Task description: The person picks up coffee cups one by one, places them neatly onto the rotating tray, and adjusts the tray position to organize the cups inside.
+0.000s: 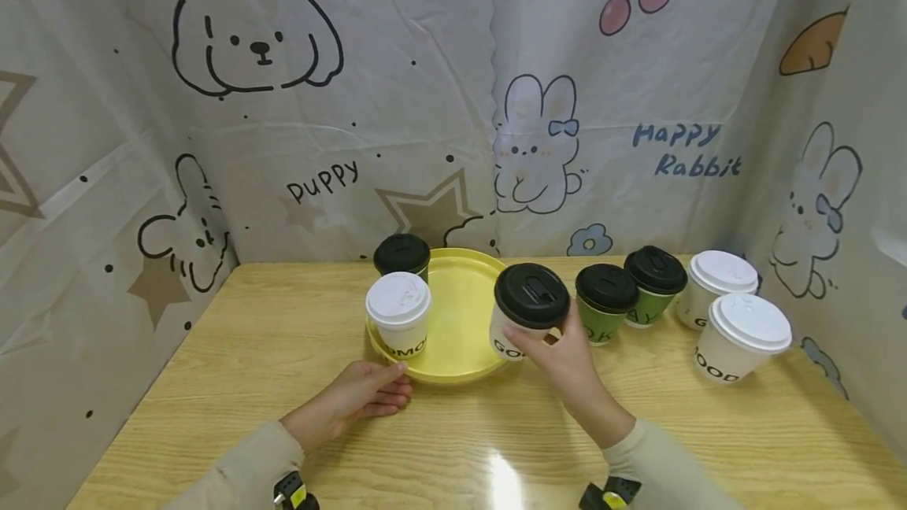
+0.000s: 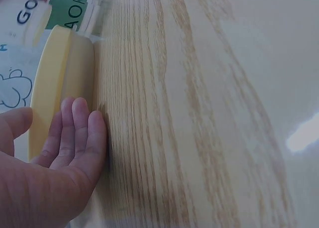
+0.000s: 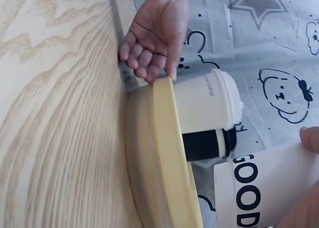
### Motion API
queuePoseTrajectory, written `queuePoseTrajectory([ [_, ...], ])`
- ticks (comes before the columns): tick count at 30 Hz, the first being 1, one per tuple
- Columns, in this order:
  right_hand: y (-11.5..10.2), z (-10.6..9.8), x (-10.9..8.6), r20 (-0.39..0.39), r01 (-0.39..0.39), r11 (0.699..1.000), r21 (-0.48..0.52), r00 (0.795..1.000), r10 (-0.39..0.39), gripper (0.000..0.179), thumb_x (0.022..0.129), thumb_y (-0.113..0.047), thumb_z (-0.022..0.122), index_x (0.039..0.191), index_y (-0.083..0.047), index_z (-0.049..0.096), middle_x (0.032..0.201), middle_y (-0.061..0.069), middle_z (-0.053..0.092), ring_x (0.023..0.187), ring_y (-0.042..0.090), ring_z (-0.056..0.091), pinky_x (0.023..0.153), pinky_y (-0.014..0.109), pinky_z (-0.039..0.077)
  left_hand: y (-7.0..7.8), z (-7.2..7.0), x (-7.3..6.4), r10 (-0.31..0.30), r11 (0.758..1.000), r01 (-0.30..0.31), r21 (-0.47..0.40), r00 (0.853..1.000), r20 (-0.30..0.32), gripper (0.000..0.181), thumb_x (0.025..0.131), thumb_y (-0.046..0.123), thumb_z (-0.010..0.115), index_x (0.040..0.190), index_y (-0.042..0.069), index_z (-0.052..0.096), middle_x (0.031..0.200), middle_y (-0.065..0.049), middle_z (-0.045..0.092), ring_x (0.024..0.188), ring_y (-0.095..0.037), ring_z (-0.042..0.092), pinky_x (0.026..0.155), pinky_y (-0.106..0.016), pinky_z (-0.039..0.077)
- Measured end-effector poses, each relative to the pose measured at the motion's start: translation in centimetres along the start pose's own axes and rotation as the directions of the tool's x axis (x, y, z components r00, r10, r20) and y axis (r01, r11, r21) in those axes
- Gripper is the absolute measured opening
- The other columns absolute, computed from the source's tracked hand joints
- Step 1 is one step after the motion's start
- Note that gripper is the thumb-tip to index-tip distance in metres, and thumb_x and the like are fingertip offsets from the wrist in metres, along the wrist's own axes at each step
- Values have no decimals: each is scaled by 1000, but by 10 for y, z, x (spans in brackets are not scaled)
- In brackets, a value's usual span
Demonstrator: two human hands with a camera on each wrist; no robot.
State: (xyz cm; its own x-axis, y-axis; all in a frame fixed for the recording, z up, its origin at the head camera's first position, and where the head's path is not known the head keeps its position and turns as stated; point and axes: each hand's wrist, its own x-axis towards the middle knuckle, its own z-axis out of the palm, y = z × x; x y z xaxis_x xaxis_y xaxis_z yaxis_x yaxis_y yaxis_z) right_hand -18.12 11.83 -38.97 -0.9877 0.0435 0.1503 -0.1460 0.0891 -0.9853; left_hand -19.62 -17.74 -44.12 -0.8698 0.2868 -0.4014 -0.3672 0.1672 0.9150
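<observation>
My right hand (image 1: pixel 567 356) grips a white paper cup (image 1: pixel 506 337) with a black lid, lettered "GOOD". That cup (image 3: pixel 269 188) is held above the right part of a round yellow tray (image 1: pixel 460 313). At the tray's front left edge my left hand (image 1: pixel 364 392) pinches the rim, thumb on top and fingers (image 2: pixel 79 123) along the outer wall. On the tray's left side stands a white cup with a white lid (image 1: pixel 399 313). Behind it is a dark cup with a black lid (image 1: pixel 401 254), partly hidden.
Right of the tray stand two green cups with black lids, one nearer (image 1: pixel 605 301) and one farther (image 1: pixel 653 286). Beyond them are two white cups with white lids, one behind (image 1: pixel 716 282) and one in front (image 1: pixel 744 337). A patterned curtain (image 1: pixel 425 101) encloses the wooden table (image 1: pixel 234 368).
</observation>
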Motion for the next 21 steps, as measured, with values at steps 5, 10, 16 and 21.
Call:
queuePoseTrajectory([
  [5,8,24,10,60,2,1000,-22,998,0,81,79,-14,78,144,-13,31,140,11,40,129,28,38,104,52,34,0,-1,-1,7,1000,-7,-5,1000,10,45,98,34,55,106,-10,62,88,-5,70,78,-12,67,76,-30,57],
  [10,14,43,17,73,-27,993,-114,997,35,86,75,-25,83,144,-14,33,141,9,44,130,28,40,104,53,36,4,0,-3,3,1000,-3,-2,1000,14,44,97,34,56,106,-8,63,87,-4,70,79,-11,67,78,-30,57],
  [16,22,58,19,103,-10,985,-172,994,28,85,73,-27,84,142,-13,35,139,8,48,130,27,43,102,53,39,4,0,-3,4,1000,-4,-3,1000,14,44,97,34,55,106,-9,63,87,-4,70,79,-11,67,78,-30,57],
  [21,27,62,17,127,7,984,-176,992,15,84,73,-26,84,141,-12,36,137,7,49,128,27,44,100,55,40,3,0,-3,-1,1000,1,-8,1000,14,44,97,34,56,106,-9,63,87,-3,70,79,-11,67,77,-30,57],
])
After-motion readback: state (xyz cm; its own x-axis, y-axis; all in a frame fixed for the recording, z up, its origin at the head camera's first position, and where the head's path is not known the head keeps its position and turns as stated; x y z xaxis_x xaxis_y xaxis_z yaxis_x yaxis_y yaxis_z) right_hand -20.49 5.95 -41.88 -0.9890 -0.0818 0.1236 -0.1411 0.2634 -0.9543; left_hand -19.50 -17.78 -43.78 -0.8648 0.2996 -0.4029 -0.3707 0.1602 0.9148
